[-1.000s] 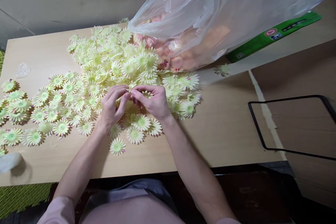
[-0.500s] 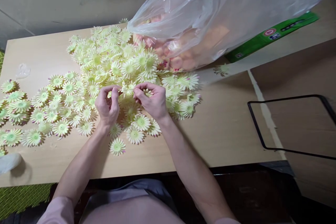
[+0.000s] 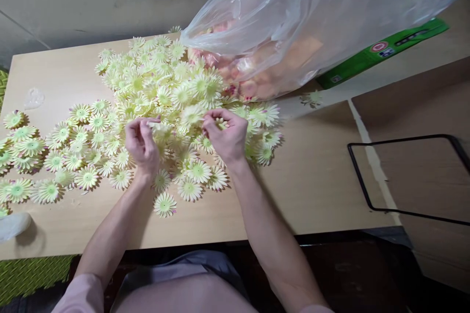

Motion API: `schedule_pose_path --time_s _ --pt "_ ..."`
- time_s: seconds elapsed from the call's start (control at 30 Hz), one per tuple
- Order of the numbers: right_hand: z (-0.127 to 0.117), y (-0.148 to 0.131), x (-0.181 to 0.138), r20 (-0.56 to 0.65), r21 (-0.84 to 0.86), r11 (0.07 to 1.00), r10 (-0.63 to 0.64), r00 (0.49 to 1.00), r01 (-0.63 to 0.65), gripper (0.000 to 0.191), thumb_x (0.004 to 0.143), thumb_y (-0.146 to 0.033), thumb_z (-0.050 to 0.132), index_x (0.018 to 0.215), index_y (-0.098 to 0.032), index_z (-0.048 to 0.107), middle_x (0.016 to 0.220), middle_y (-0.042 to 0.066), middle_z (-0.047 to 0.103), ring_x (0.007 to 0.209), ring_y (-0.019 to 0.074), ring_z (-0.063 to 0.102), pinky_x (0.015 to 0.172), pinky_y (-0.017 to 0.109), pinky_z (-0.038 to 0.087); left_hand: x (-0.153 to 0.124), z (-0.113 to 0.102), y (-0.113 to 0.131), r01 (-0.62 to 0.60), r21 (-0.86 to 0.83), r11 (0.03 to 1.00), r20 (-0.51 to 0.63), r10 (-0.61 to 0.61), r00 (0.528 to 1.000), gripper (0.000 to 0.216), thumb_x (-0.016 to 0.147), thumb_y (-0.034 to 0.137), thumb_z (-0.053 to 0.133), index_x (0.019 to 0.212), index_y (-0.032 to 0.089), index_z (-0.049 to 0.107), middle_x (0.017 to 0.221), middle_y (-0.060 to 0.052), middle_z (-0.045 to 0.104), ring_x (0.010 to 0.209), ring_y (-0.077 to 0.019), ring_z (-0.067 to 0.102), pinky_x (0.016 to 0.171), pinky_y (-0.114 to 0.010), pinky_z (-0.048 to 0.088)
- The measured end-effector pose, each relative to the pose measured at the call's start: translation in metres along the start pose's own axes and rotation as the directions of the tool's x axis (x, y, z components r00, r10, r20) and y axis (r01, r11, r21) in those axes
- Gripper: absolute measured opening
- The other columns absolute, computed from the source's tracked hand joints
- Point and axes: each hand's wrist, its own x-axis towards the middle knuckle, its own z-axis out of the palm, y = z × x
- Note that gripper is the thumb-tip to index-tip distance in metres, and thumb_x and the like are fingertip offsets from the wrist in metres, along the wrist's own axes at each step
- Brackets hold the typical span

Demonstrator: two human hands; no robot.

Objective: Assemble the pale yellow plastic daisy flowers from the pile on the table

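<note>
A big heap of pale yellow-green fabric flowers [image 3: 154, 83] covers the middle of the wooden table [image 3: 319, 176]. Both my hands hover over its near side. My left hand [image 3: 141, 144] pinches a small pale flower piece between thumb and fingers. My right hand [image 3: 227, 134] is curled, its fingertips pinching a flower [image 3: 193, 115] at the heap's edge. Single flowers lie flat just below my wrists, one [image 3: 164, 204] nearest the table's front edge.
A large clear plastic bag [image 3: 293, 24] with pinkish pieces inside lies at the back right. A green box [image 3: 382, 51] sits behind it. A black wire frame [image 3: 367, 190] lies at the right. More flowers [image 3: 22, 146] spread along the left edge.
My hands were pinched together over one flower and have drawn apart: the left moved left with a piece, the right moved right and up to the heap.
</note>
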Motion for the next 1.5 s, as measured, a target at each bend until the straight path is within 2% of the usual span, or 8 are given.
schedule_pose_path --time_s 0.13,0.33,0.5,0.67,0.9,1.13,1.33,1.5 --pt "-0.009 0.006 0.008 -0.147 0.132 0.989 0.083 0.986 -0.064 0.01 0.081 -0.032 0.069 0.081 -0.022 0.067 0.061 -0.001 0.063 0.046 0.0102 0.055 0.038 0.022 0.04 0.006 -0.004 -0.004 0.102 0.021 0.995 -0.092 -0.1 0.991 0.017 0.096 0.037 0.051 0.09 0.021 0.056 0.081 0.0 0.062 0.073 -0.0087 0.063 0.064 -0.023 0.052" --pt "0.002 -0.001 0.001 0.085 0.346 0.933 0.076 0.993 -0.101 0.019 0.084 -0.04 0.067 0.092 -0.023 0.067 0.079 0.003 0.07 0.063 0.0153 0.069 0.039 0.022 0.047 0.006 -0.004 -0.001 -0.048 0.033 0.998 0.124 0.044 0.991 0.013 0.088 0.026 0.064 0.08 0.018 0.058 0.086 -0.003 0.063 0.085 -0.0138 0.066 0.073 -0.03 0.057" --pt "0.007 -0.011 -0.003 0.206 0.429 0.883 0.111 0.972 -0.191 0.025 0.083 -0.04 0.07 0.099 -0.022 0.07 0.098 0.005 0.074 0.087 0.0222 0.074 0.07 0.036 0.063 0.008 -0.002 -0.003 -0.212 0.111 0.971 0.143 0.196 0.97 0.014 0.083 0.019 0.068 0.092 0.019 0.057 0.092 -0.003 0.063 0.089 -0.0151 0.063 0.077 -0.035 0.056" --pt "0.009 -0.025 -0.008 0.345 0.514 0.832 0.023 0.939 -0.209 0.032 0.086 -0.046 0.066 0.11 -0.024 0.07 0.117 0.006 0.072 0.112 0.0239 0.068 0.105 0.049 0.051 0.005 0.0 0.01 -0.486 0.092 0.869 0.295 0.442 0.847 0.021 0.08 0.017 0.07 0.098 0.019 0.057 0.083 -0.001 0.066 0.078 -0.0138 0.063 0.067 -0.031 0.055" --pt "0.012 -0.026 -0.011 0.499 0.441 0.877 -0.061 0.865 -0.193 0.03 0.087 -0.047 0.064 0.109 -0.029 0.072 0.13 0.002 0.066 0.127 0.0214 0.057 0.112 0.046 0.044 -0.011 0.001 0.019 -0.311 0.033 0.95 0.428 0.268 0.863 0.032 0.083 0.02 0.068 0.112 0.021 0.054 0.099 -0.004 0.066 0.089 -0.0149 0.068 0.074 -0.029 0.059" --pt "0.012 -0.015 -0.008 0.208 0.318 0.948 -0.043 0.977 -0.026 0.024 0.073 -0.031 0.081 0.095 -0.025 0.072 0.106 0.003 0.069 0.099 0.0161 0.066 0.091 0.034 0.057 -0.002 0.001 0.008 -0.308 0.197 0.931 0.159 0.279 0.947 0.028 0.082 0.015 0.068 0.109 0.02 0.061 0.096 -0.004 0.066 0.089 -0.0162 0.066 0.074 -0.033 0.06" --pt "0.014 -0.013 -0.013 0.32 0.267 0.961 -0.025 0.947 -0.065 0.019 0.076 -0.034 0.078 0.09 -0.023 0.073 0.091 0.002 0.071 0.084 0.0162 0.069 0.08 0.033 0.06 -0.001 0.0 0.017 -0.298 0.077 0.952 0.284 0.265 0.921 0.017 0.086 0.021 0.065 0.102 0.02 0.065 0.099 -0.004 0.07 0.098 -0.0188 0.068 0.089 -0.042 0.058" --pt "0.013 -0.012 -0.012 0.325 0.323 0.944 -0.042 0.945 -0.069 0.019 0.078 -0.034 0.076 0.094 -0.024 0.074 0.095 0.002 0.072 0.087 0.0153 0.069 0.078 0.03 0.059 0.001 0.0 0.023 -0.112 -0.088 0.99 0.326 0.135 0.936 0.013 0.093 0.025 0.057 0.096 0.021 0.068 0.098 -0.005 0.07 0.1 -0.0176 0.068 0.086 -0.038 0.058"
